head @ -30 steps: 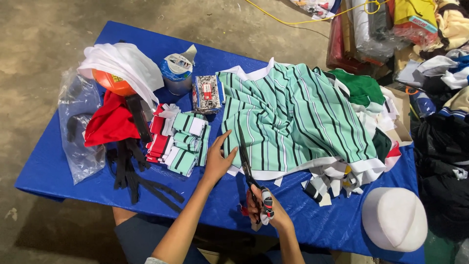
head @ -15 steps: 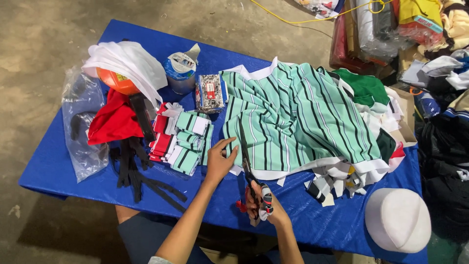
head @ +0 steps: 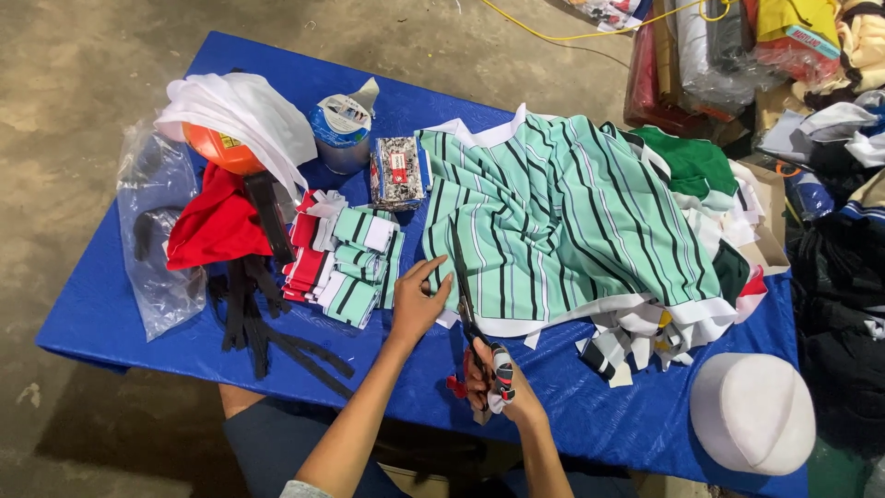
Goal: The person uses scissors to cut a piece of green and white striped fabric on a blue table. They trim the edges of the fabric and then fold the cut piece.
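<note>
A green striped fabric point(head: 562, 212) with white trim lies spread on the blue table point(head: 138, 304). My right hand point(head: 493, 383) grips long black scissors point(head: 464, 281) near the table's front edge, blades pointing away into the fabric's left edge. My left hand point(head: 417, 300) presses flat on that edge just left of the blades, fingers spread. A stack of cut green and red striped pieces point(head: 346, 263) sits left of my left hand.
Black straps point(head: 253, 318), red cloth point(head: 207, 231), a clear plastic bag point(head: 152, 240), an orange ball under white cloth point(head: 230, 129), a tape roll point(head: 341, 129) and a small patterned packet point(head: 396, 171) lie at the left. A white cap point(head: 751, 410) sits front right. Clothes pile at right.
The view has shifted slightly. My hands and the scissors stay at the fabric's left edge with little movement.
</note>
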